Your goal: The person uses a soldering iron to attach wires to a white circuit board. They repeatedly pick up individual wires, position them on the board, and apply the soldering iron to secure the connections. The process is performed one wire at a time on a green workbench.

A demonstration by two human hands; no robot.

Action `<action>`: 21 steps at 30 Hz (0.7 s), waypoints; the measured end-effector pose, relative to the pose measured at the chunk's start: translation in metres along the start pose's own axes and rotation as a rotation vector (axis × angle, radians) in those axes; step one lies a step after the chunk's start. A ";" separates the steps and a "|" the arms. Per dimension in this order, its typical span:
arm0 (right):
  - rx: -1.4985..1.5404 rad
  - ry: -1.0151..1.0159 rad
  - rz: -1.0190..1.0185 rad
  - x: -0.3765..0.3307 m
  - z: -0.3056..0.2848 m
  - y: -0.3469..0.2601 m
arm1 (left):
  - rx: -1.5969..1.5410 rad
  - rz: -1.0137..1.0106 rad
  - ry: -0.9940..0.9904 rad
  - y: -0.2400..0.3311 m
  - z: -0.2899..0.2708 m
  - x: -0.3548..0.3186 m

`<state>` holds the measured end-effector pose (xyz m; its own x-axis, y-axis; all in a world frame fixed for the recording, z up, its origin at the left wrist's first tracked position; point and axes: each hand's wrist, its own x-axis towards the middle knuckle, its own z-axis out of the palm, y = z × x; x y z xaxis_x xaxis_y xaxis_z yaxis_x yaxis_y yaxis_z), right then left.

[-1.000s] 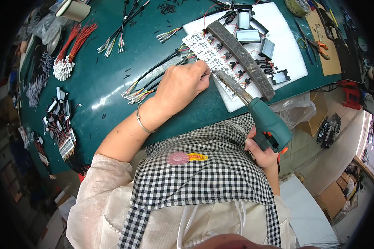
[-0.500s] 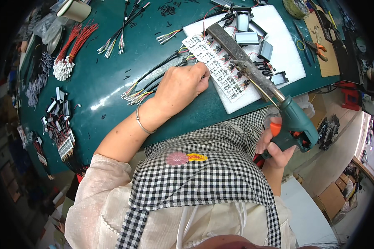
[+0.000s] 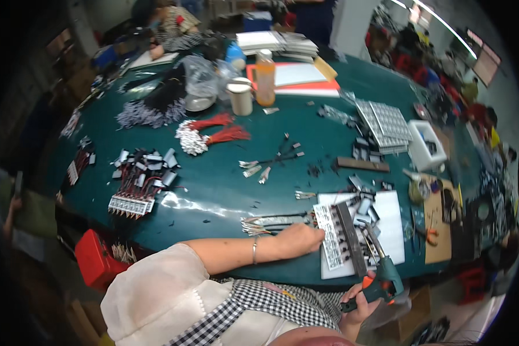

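Observation:
My left hand (image 3: pixel 299 240) is closed in a pinch at the left edge of a white circuit board panel (image 3: pixel 330 239); whatever its fingertips hold is hidden. Several black cables with stripped coloured ends (image 3: pixel 259 221) lie just behind that hand. Across the panel rests a long dark bar (image 3: pixel 350 239), with small metal-cased parts (image 3: pixel 363 207) wired up on its right. Panel, bar and parts sit on a white foam sheet (image 3: pixel 394 230). My right hand (image 3: pixel 358 307) grips a green soldering gun (image 3: pixel 388 279) with an orange trigger, its metal tip pointing up beside the bar's right side.
Bundles of red wires (image 3: pixel 228 135) and a finished-looking wired panel (image 3: pixel 131 205) lie left on the green table (image 3: pixel 213 173). A cup (image 3: pixel 240 99) and an orange bottle (image 3: pixel 265 81) stand farther back. Orange-handled pliers (image 3: pixel 430 235) lie right. Another person (image 3: pixel 176 26) sits across the table.
The view has tilted up and swung, now taking in the far table and room. My left hand stays pinched by the panel's edge; my right hand still holds the soldering gun.

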<state>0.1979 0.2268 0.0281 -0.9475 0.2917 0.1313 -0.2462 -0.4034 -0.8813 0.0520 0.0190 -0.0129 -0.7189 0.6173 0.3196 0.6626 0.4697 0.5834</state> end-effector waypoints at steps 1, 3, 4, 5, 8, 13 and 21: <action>-0.016 -0.002 -0.023 0.005 0.005 0.004 | -0.011 -0.010 -0.019 0.003 -0.002 0.001; -0.049 -0.002 -0.061 0.011 0.016 0.018 | -0.015 -0.021 -0.028 0.004 -0.008 0.002; -0.154 -0.017 -0.118 0.013 0.020 0.026 | -0.018 -0.019 -0.025 0.003 -0.007 0.001; -0.257 -0.032 -0.179 0.018 0.024 0.037 | -0.019 -0.016 -0.022 0.003 -0.005 0.001; -0.452 -0.115 -0.381 0.018 0.026 0.075 | 0.056 0.024 -0.024 0.004 -0.007 -0.002; -0.744 -0.107 -0.588 0.012 0.001 0.107 | 0.111 0.012 -0.073 0.020 -0.018 -0.003; -0.747 -0.081 -0.572 0.009 0.008 0.112 | 0.202 0.055 -0.237 0.019 -0.039 -0.003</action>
<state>0.1605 0.1771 -0.0658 -0.7414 0.2006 0.6404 -0.5105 0.4508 -0.7322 0.0580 0.0012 0.0266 -0.6278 0.7637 0.1500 0.7444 0.5330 0.4022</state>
